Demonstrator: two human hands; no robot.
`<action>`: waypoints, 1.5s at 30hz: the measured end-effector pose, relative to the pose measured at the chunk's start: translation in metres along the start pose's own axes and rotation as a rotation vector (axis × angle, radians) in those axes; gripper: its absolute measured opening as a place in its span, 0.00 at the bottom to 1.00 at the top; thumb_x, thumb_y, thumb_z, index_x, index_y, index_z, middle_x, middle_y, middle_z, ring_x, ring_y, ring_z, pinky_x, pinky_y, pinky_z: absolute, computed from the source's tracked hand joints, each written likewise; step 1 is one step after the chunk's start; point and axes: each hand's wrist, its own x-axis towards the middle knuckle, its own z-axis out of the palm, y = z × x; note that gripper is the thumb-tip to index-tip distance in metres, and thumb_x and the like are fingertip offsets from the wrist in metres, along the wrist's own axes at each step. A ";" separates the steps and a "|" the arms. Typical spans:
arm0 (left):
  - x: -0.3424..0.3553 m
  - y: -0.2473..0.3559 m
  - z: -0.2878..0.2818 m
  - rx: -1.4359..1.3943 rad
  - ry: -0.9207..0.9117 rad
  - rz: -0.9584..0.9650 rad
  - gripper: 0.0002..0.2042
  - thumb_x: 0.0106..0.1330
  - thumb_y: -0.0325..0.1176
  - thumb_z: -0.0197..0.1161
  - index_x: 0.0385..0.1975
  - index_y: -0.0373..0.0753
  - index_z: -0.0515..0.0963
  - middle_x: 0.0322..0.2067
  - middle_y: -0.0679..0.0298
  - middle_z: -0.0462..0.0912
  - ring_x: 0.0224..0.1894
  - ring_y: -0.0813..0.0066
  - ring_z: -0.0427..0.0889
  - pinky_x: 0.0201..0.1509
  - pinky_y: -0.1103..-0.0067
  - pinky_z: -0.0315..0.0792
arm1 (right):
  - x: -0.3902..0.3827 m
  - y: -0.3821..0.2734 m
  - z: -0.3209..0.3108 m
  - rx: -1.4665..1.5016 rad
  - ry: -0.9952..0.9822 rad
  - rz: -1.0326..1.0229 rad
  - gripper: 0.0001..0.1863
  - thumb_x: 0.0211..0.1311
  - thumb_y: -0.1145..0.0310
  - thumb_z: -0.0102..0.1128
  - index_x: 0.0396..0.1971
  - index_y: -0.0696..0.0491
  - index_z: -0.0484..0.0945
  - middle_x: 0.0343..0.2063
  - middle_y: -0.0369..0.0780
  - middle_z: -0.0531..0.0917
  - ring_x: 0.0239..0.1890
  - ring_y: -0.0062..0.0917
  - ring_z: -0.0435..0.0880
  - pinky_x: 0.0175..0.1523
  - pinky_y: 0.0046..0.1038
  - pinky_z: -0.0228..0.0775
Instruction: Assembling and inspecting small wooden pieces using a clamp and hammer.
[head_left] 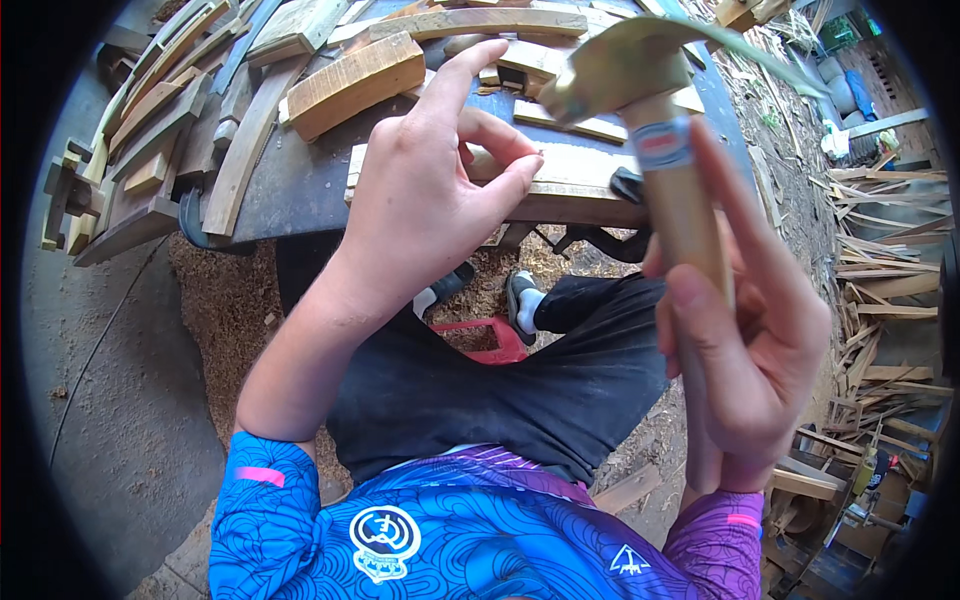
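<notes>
- Wooden-handled hammer is standing raised in the right hand, whose fingers are gripping its handle, its metal head blurring.
- Left hand is pinching thumb and one finger together over a pale board; I cannot tell whether they are holding anything.
- Board is lying along the near edge of the tabletop.

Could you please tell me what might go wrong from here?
The hammer is raised in the right hand, while the left hand pinches thumb and forefinger over the pale wood: a stray blow might hit those fingertips. A miss might also strike the black clamp-like piece by the wood.
</notes>
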 end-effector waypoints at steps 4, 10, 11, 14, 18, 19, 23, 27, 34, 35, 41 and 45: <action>0.001 0.003 0.000 0.014 -0.006 0.005 0.34 0.61 0.29 0.75 0.70 0.39 0.72 0.30 0.69 0.91 0.23 0.89 0.77 0.31 0.86 0.73 | -0.001 -0.003 -0.002 0.000 0.075 -0.026 0.32 0.69 0.66 0.63 0.72 0.57 0.72 0.28 0.37 0.85 0.18 0.09 0.72 0.21 0.14 0.58; 0.000 0.000 -0.001 0.019 -0.009 -0.015 0.31 0.61 0.29 0.75 0.66 0.36 0.75 0.31 0.68 0.92 0.23 0.90 0.76 0.30 0.86 0.72 | 0.001 -0.004 0.000 0.006 0.195 -0.071 0.32 0.70 0.64 0.62 0.72 0.58 0.71 0.28 0.40 0.85 0.17 0.10 0.72 0.20 0.14 0.59; 0.001 0.001 -0.001 0.028 -0.006 -0.002 0.30 0.62 0.29 0.75 0.66 0.35 0.75 0.31 0.68 0.92 0.23 0.90 0.76 0.30 0.86 0.72 | 0.001 -0.004 -0.001 0.008 0.213 -0.076 0.32 0.71 0.64 0.62 0.73 0.58 0.70 0.28 0.41 0.85 0.17 0.10 0.72 0.20 0.14 0.59; 0.001 0.001 -0.001 0.034 -0.002 0.007 0.29 0.62 0.30 0.75 0.65 0.34 0.76 0.31 0.67 0.92 0.23 0.90 0.77 0.30 0.86 0.71 | 0.000 0.000 0.001 0.020 0.108 -0.022 0.32 0.69 0.68 0.62 0.72 0.56 0.72 0.27 0.37 0.84 0.17 0.09 0.71 0.21 0.14 0.58; -0.003 0.000 -0.003 0.046 -0.018 0.002 0.29 0.62 0.30 0.76 0.64 0.32 0.76 0.31 0.67 0.91 0.24 0.90 0.77 0.30 0.86 0.72 | 0.002 0.005 0.002 0.035 -0.096 0.072 0.32 0.66 0.74 0.61 0.72 0.53 0.74 0.25 0.30 0.81 0.19 0.07 0.69 0.24 0.15 0.56; 0.000 0.005 -0.003 0.039 -0.014 -0.006 0.25 0.61 0.29 0.74 0.59 0.32 0.78 0.30 0.62 0.92 0.24 0.77 0.85 0.31 0.80 0.79 | 0.003 0.005 0.001 0.033 -0.093 0.070 0.32 0.66 0.74 0.61 0.72 0.53 0.74 0.25 0.30 0.81 0.19 0.07 0.69 0.24 0.15 0.56; -0.001 0.002 -0.002 0.050 -0.012 -0.010 0.28 0.63 0.31 0.76 0.62 0.32 0.77 0.31 0.68 0.91 0.25 0.90 0.77 0.32 0.86 0.73 | 0.002 0.004 0.001 0.034 0.028 -0.033 0.31 0.69 0.71 0.61 0.73 0.55 0.72 0.27 0.35 0.83 0.18 0.09 0.70 0.22 0.15 0.58; 0.000 0.001 -0.001 0.055 -0.011 -0.005 0.26 0.63 0.30 0.75 0.61 0.34 0.78 0.31 0.69 0.91 0.25 0.91 0.77 0.32 0.86 0.73 | 0.005 -0.002 0.004 0.033 0.144 -0.134 0.31 0.72 0.68 0.61 0.74 0.57 0.69 0.29 0.40 0.84 0.18 0.11 0.72 0.21 0.15 0.59; 0.000 -0.001 -0.002 0.049 -0.026 -0.011 0.23 0.64 0.30 0.74 0.59 0.36 0.79 0.31 0.68 0.91 0.25 0.91 0.77 0.32 0.86 0.72 | 0.008 0.006 -0.004 -0.024 -0.131 -0.021 0.29 0.70 0.69 0.62 0.70 0.59 0.74 0.29 0.39 0.85 0.17 0.11 0.73 0.20 0.15 0.58; -0.002 -0.001 -0.003 0.054 -0.027 -0.010 0.22 0.64 0.30 0.74 0.58 0.37 0.80 0.31 0.68 0.91 0.25 0.91 0.77 0.31 0.86 0.72 | 0.006 0.003 -0.002 -0.004 -0.041 -0.049 0.30 0.70 0.68 0.62 0.71 0.59 0.73 0.29 0.40 0.85 0.17 0.11 0.73 0.20 0.15 0.58; 0.000 -0.002 0.001 0.033 -0.024 0.024 0.21 0.64 0.29 0.74 0.58 0.37 0.80 0.30 0.68 0.91 0.25 0.91 0.77 0.31 0.87 0.71 | 0.004 0.000 -0.003 -0.027 0.010 -0.086 0.31 0.70 0.71 0.61 0.73 0.57 0.71 0.25 0.37 0.82 0.17 0.11 0.71 0.22 0.16 0.59; -0.003 0.002 -0.003 0.061 -0.016 0.021 0.20 0.61 0.28 0.74 0.54 0.33 0.81 0.30 0.60 0.91 0.26 0.72 0.89 0.31 0.79 0.80 | 0.008 0.011 0.002 -0.041 -0.127 -0.060 0.31 0.68 0.76 0.61 0.72 0.53 0.73 0.22 0.30 0.79 0.18 0.08 0.70 0.24 0.15 0.58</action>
